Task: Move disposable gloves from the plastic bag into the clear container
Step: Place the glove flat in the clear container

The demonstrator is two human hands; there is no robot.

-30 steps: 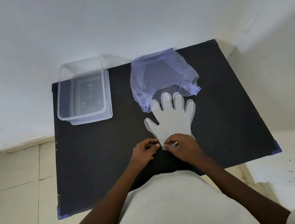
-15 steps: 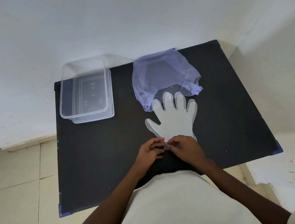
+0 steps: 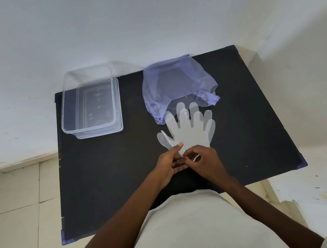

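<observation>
The table [image 3: 106,174] surface is matte black, with blue-violet tape at its near corners. The plastic bag [image 3: 176,84] is translucent pale violet-blue, darker where its folds overlap. The disposable gloves [image 3: 189,132] are translucent milky white; overlapping layers read as a denser white, and single layers let the black surface show through as grey. The clear container [image 3: 91,108] is colourless and transparent, with faint pale dots visible on its base. The wall [image 3: 144,21] is plain white with small dark specks. The floor tiles [image 3: 12,208] are cream with thin darker grout lines. The garment [image 3: 195,235] is plain off-white, without pattern.
</observation>
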